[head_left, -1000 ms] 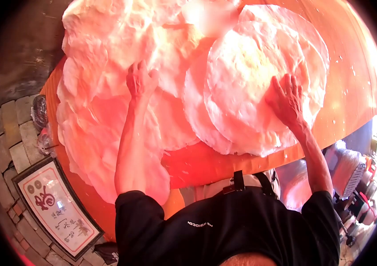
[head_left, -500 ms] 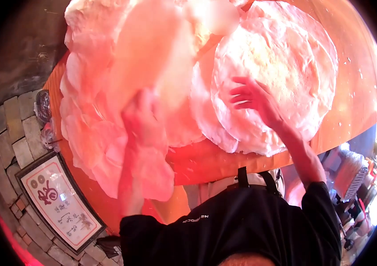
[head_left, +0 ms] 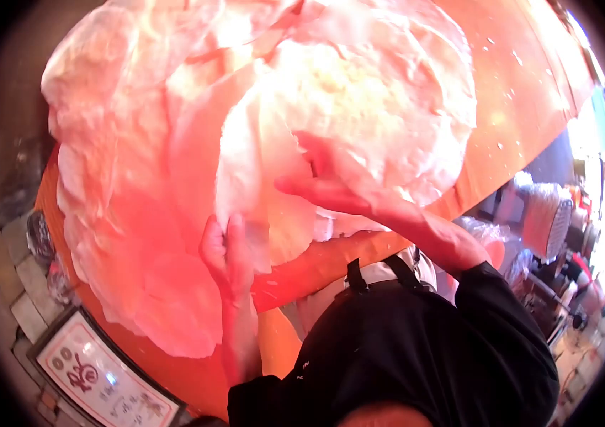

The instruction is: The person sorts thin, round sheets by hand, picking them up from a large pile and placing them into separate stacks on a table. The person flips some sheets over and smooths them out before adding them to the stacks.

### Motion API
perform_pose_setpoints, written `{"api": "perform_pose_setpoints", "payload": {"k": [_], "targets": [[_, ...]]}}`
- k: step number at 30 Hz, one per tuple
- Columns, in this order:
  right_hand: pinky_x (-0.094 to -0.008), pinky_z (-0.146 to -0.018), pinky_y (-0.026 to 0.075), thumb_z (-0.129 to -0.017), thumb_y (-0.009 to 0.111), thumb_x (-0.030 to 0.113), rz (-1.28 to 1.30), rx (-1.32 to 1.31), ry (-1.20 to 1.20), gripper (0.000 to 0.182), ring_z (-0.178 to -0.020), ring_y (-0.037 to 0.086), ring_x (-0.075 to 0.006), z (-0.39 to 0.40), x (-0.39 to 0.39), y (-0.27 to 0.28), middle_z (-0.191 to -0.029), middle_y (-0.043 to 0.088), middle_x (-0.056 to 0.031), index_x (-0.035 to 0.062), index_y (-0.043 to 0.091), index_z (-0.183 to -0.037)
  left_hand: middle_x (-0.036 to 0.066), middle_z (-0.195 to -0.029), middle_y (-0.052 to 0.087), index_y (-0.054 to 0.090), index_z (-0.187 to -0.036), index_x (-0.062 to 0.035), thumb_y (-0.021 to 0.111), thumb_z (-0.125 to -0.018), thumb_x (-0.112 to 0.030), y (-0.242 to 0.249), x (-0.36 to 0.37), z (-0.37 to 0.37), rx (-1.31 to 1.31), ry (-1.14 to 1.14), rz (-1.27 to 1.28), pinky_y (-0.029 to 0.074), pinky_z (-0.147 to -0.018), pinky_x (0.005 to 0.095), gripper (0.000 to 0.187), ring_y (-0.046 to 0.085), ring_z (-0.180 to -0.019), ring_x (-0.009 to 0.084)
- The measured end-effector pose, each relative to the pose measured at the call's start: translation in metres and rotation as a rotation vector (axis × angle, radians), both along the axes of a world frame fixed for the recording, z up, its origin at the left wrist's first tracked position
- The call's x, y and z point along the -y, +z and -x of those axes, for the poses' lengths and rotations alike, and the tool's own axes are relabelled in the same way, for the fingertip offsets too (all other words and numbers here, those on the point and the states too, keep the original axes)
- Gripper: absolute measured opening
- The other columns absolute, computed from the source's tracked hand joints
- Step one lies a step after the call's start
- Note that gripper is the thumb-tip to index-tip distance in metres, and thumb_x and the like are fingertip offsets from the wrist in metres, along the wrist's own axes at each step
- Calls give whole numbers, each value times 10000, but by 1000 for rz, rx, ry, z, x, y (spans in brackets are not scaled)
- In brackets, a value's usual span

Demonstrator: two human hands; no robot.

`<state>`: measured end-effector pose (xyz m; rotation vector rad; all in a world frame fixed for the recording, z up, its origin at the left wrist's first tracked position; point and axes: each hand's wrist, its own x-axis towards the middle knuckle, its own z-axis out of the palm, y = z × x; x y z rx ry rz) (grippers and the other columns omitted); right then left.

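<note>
Thin, round, pale sheets that look like flatbread (head_left: 131, 235) lie overlapping in a wide spread over the orange table. One of these flatbread sheets (head_left: 235, 160) is lifted along its edge, and my left hand (head_left: 227, 249) pinches its near end between thumb and fingers. My right hand (head_left: 331, 178) reaches in from the right, over the near part of the round stack (head_left: 380, 107), beside the lifted sheet. Its thumb and fingers are apart, with the fingertips close to the sheet's edge. Strong red light and glare blur the sheets' outlines.
The orange table (head_left: 508, 135) has a curved near edge in front of my body. A framed sign with writing (head_left: 103, 377) stands on the brick floor (head_left: 28, 285) at lower left. Plastic-wrapped goods (head_left: 544, 220) and other items crowd the right side.
My view has shifted, so the sheets sit further left. My left hand has gone from a blurred, raised sheet to pinching an edge lower down. My right hand has moved left toward that sheet.
</note>
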<state>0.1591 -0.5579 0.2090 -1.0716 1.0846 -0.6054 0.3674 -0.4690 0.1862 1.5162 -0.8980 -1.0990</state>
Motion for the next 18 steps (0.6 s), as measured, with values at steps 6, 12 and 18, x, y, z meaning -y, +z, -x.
{"api": "perform_pose_setpoints", "payload": {"k": [6, 12, 18], "targets": [[-370, -700, 600, -853, 630, -36, 90, 13, -93, 579, -767, 719, -253, 100, 33, -9, -911, 712, -164, -52, 402, -1385, 30, -976, 624, 650, -1039, -38, 594, -983, -156, 26, 19, -55, -171, 154, -11, 490, -772, 268, 142, 586, -889, 130], [-314, -665, 539, -803, 648, 100, 178, -267, -539, 679, -691, 652, -181, 281, 35, -72, -851, 680, -112, -63, 392, -1410, 150, -1299, 580, 568, -1303, 32, 581, -986, -265, 80, 61, -166, 695, -55, 306, 471, -970, 387, 434, 577, -1154, 251], [-420, -891, 509, -827, 738, 319, 591, -1365, -563, 686, -1019, 653, -335, 302, 18, -106, -1160, 645, -207, 27, 490, -1397, 91, -1184, 636, 602, -1245, 32, 583, -991, -186, 159, 153, -38, 500, -227, 210, 488, -889, 299, 336, 611, -1025, 179]]}}
